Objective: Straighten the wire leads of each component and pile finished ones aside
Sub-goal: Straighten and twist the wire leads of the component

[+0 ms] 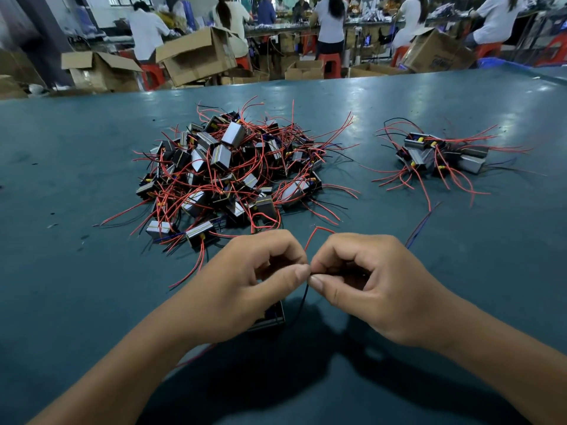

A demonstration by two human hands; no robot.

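Pinching one thin dark wire lead [303, 297] between both hands, left hand [245, 280] and right hand [368, 280], I risk snapping it by overpulling.

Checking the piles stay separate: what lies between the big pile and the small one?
Head view: bare table between big pile and small pile, only wire tips.

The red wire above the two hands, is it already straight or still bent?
Bent. The red wire rises from between the left hand and right hand, then turns sharply right near its top.
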